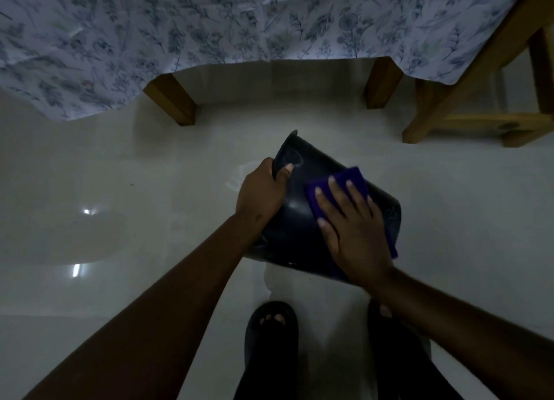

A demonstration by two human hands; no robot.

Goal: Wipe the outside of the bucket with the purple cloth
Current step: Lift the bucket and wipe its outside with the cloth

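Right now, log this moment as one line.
left hand grips bucket rim | right hand presses purple cloth on tilted bucket side | wiping underway

we stand on a pale, glossy floor [120,166] that throws back two small spots of light at our left. the dark bucket [299,220] is tipped on its side above it; whether it touches the floor we cannot tell. our two dark sandals [271,336] rest on it below. two wooden legs [172,100] stand on it under a flowered cloth [209,19], and a wooden stool [479,100] stands at the right.
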